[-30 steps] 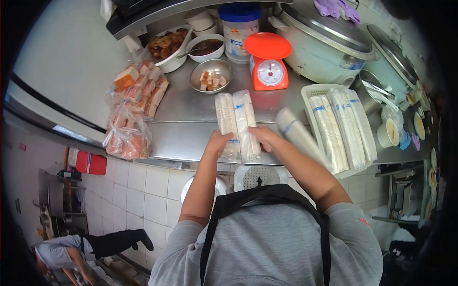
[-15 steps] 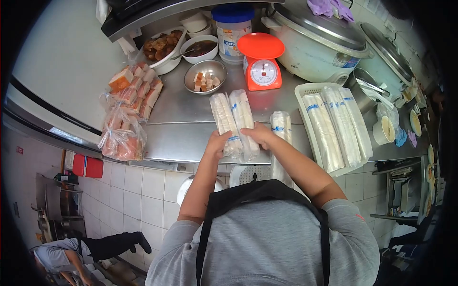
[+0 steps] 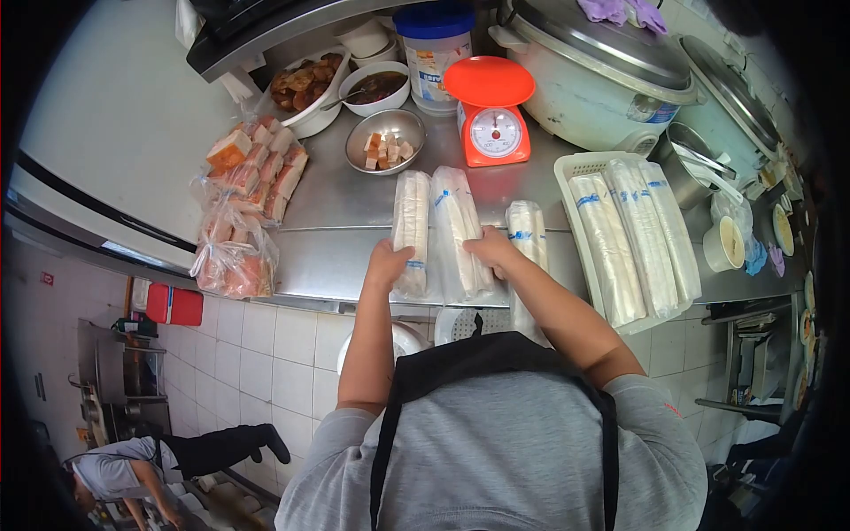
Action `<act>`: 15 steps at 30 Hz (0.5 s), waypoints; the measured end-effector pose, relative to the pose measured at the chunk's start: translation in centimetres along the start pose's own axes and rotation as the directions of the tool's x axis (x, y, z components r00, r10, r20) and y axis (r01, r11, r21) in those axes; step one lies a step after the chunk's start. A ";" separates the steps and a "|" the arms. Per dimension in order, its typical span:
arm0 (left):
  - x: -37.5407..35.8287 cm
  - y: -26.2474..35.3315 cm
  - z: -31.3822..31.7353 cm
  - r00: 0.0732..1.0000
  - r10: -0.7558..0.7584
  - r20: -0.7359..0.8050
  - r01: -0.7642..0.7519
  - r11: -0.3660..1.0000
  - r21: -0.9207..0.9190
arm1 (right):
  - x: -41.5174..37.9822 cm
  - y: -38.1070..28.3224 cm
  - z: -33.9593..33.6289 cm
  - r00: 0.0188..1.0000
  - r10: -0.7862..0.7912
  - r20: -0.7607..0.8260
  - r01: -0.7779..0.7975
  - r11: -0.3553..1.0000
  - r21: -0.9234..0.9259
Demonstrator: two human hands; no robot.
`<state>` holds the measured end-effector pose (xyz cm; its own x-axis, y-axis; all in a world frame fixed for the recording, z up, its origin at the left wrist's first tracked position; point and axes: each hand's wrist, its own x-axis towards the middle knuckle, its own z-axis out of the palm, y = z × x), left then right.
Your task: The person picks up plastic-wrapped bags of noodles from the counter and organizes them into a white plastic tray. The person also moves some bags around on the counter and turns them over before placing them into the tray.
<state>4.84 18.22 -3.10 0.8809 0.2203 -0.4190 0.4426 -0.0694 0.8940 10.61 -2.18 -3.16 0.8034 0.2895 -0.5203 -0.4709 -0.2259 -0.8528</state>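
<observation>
Two long clear plastic packages of white rolls lie side by side on the steel counter, a narrow gap between them. My left hand (image 3: 390,264) grips the near end of the left package (image 3: 412,221). Around the near part of the right package (image 3: 456,230), my right hand (image 3: 490,252) has its fingers closed. A third package (image 3: 529,234) lies just right of my right hand, partly hidden by the forearm. Several similar packages (image 3: 611,248) rest in a white perforated basket (image 3: 571,217) farther right.
Behind stand a metal bowl (image 3: 363,159) with cubes, a red scale (image 3: 496,133), a blue-lidded tub (image 3: 434,66) and a large cooker (image 3: 584,102). Bagged meat (image 3: 235,257) lies left. Another person (image 3: 124,469) is at the lower left, across the floor.
The two packages have moved apart and stand straighter, the left one shifting left with my left hand. My right hand remains on the right package. The camera view has shifted slightly.
</observation>
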 end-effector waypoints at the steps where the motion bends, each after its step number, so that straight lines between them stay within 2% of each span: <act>1: 0.0 0.0 -0.1 1.000 0.006 -0.026 -0.004 0.999 0.046 | 0.0 0.0 0.0 1.000 -0.010 -0.021 0.009 0.999 -0.038; 2: -0.1 0.0 -0.2 0.999 0.013 -0.051 -0.008 0.996 0.092 | -0.1 0.0 0.1 0.998 -0.046 -0.044 0.040 0.991 -0.129; 4: -0.2 0.0 -0.4 1.000 -0.003 -0.013 0.003 1.000 -0.023 | -0.8 -0.9 0.0 0.988 -0.128 -0.083 0.096 0.946 -0.311; 7: -0.5 0.0 -0.4 1.000 -0.018 -0.008 0.018 0.996 -0.085 | -3.1 -3.1 -0.2 0.966 -0.235 -0.109 0.081 0.674 -0.734; 8: -0.6 0.2 -0.4 1.000 -0.020 -0.015 0.018 0.996 -0.087 | -3.3 -3.1 -0.5 0.946 -0.302 -0.116 0.115 0.650 -0.751; 10: -0.8 0.7 -0.4 0.998 0.011 -0.058 -0.009 0.999 0.034 | -4.1 -2.9 -1.8 0.894 -0.430 -0.128 0.174 0.596 -0.784; 13: 0.1 -0.1 -0.7 0.992 0.083 -0.100 -0.052 0.959 0.278 | -7.1 -3.7 -5.0 0.880 -0.379 -0.286 -0.037 0.546 -0.837; 15: 0.4 -0.3 -0.6 0.986 0.103 -0.132 -0.032 0.889 0.456 | -8.2 -2.2 -5.8 0.902 -0.273 -0.333 -0.149 0.527 -0.836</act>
<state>4.99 18.90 -3.47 0.8919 0.3388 -0.2997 0.4421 -0.5126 0.7361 7.19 -9.44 3.27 0.9751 0.0132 -0.2216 -0.0633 -0.9403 -0.3344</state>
